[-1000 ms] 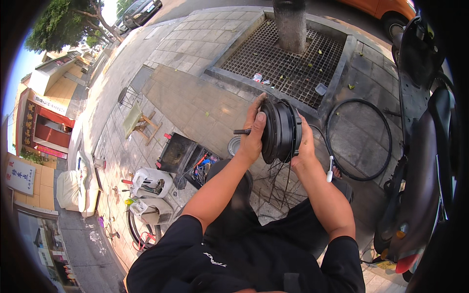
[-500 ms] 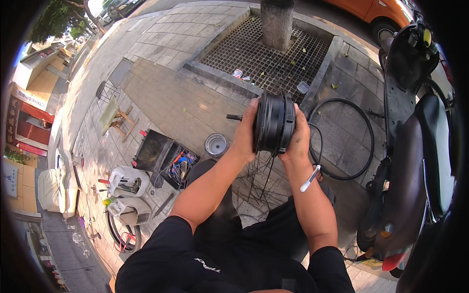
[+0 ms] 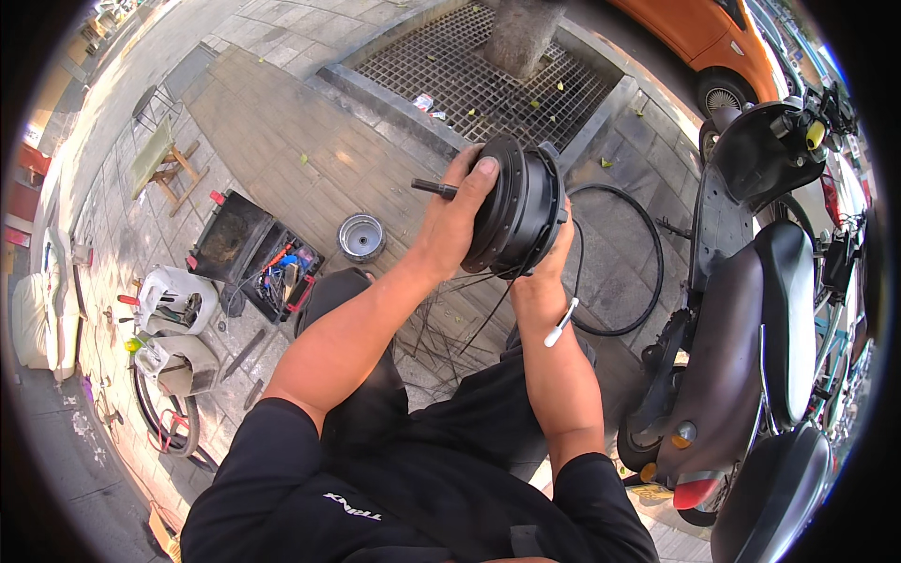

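Observation:
Both of my hands hold up a black wheel hub motor (image 3: pixel 508 214) over my lap, tilted so its round drilled flange shows. My left hand (image 3: pixel 456 218) is closed around its left side, thumb on the flange, with a threaded metal axle (image 3: pixel 434 188) sticking out beside the fingers. From the right side my right hand (image 3: pixel 552 251) grips it, its fingers mostly hidden behind the hub. Loose thin black spokes (image 3: pixel 441 319) lie on the ground below. By my right forearm shows a white-tipped thin stick (image 3: pixel 561 324); what it rests on I cannot tell.
At the left stand an open black toolbox (image 3: pixel 235 246) full of tools, a metal bowl-like part (image 3: pixel 361 237), cut white plastic containers (image 3: pixel 176 298) and a folding stool (image 3: pixel 167 167). A black tyre (image 3: pixel 661 246) lies to the right, near a parked scooter (image 3: pixel 723 310). Ahead is a tree grate (image 3: pixel 450 70).
The view has swung to the right. The hub motor has tilted, showing more of its flange, and my left thumb now lies on that flange. Both hands keep hold.

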Tool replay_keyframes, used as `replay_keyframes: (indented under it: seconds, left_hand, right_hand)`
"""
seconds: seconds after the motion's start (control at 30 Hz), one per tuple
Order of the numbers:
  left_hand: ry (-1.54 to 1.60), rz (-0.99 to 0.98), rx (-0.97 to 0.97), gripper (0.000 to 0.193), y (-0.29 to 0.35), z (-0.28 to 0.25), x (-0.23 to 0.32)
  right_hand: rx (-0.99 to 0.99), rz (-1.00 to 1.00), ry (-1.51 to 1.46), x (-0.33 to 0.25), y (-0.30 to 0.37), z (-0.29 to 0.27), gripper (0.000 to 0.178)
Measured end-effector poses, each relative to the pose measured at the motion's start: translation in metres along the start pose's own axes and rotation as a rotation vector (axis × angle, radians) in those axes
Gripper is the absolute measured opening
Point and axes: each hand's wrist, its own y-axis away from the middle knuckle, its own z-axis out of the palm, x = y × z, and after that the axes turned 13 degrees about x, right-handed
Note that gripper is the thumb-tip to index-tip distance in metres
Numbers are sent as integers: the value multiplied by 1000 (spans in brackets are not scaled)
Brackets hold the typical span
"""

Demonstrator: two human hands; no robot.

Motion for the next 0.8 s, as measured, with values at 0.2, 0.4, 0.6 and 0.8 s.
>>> replay_keyframes:
  seconds: [0.2, 0.4, 0.6, 0.8]
  left_hand:
    - [-112, 62, 67, 69, 3, -1, -3]
    - [-132, 71, 70, 73, 2, 1, -6]
    - [-168, 67, 100, 75, 4, 5, -9]
    - [-91, 17, 77, 74, 4, 6, -12]
  right_hand:
    - [13, -84, 80, 6, -1, -8, 47]
    - [84, 29, -23, 6, -5, -14, 47]
    - [77, 22, -28, 0, -3, -12, 45]
    - [-9, 0, -55, -5, -1, -10, 45]
